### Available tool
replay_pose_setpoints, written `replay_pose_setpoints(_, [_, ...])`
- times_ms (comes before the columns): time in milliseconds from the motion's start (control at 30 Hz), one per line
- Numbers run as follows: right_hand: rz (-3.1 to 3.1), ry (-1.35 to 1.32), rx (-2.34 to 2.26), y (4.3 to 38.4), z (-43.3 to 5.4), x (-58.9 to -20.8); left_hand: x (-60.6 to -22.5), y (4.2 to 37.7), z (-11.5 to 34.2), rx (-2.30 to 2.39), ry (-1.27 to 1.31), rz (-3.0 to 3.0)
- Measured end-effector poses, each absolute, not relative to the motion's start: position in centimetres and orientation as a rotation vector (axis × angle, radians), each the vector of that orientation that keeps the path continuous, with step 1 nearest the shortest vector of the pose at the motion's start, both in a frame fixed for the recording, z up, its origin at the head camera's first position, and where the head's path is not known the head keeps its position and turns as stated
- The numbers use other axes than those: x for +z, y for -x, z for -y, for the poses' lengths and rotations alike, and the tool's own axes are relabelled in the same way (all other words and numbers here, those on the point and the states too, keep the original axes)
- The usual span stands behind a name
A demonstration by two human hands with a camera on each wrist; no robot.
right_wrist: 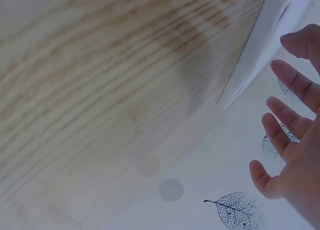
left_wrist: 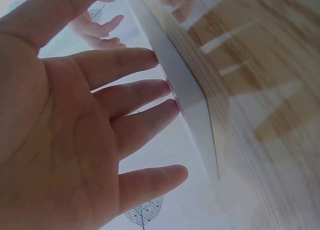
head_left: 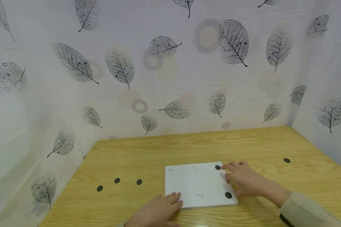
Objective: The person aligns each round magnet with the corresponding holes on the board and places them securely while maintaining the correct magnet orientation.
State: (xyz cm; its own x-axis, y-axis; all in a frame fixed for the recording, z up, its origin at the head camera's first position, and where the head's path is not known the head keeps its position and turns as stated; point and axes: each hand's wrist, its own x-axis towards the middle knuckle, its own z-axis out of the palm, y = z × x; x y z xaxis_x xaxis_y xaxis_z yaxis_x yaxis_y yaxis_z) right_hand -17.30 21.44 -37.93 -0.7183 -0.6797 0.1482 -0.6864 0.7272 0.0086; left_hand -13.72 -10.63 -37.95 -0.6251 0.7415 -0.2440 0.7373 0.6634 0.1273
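A thin white board (head_left: 188, 184) with shallow round recesses lies on the table. One black disc (head_left: 218, 167) sits at its far right corner and another black disc (head_left: 228, 195) at its near right corner. My left hand (head_left: 157, 212) rests its extended fingertips on the board's near left corner; the left wrist view shows that palm (left_wrist: 60, 140) holding nothing. By the board's right edge is my right hand (head_left: 244, 179), its index fingertip beside the far disc. Its fingers are spread and loosely bent, and nothing shows between them in the right wrist view.
Left of the board lie three loose black discs, the closest disc (head_left: 139, 182) a short way from its edge. Another disc (head_left: 287, 160) lies far right on the wooden table (head_left: 164, 149). A leaf-print curtain (head_left: 184, 78) encloses the back and sides. Something dark (head_left: 285, 219) shows below the right sleeve.
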Motion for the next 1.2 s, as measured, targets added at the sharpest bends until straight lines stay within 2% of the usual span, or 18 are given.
replay_pose_setpoints(1200, [2.806, -0.994, 0.033, 17.9, -25.4, -37.5, -38.1, 13.7, 10.7, 0.043, -1.17, -2.607])
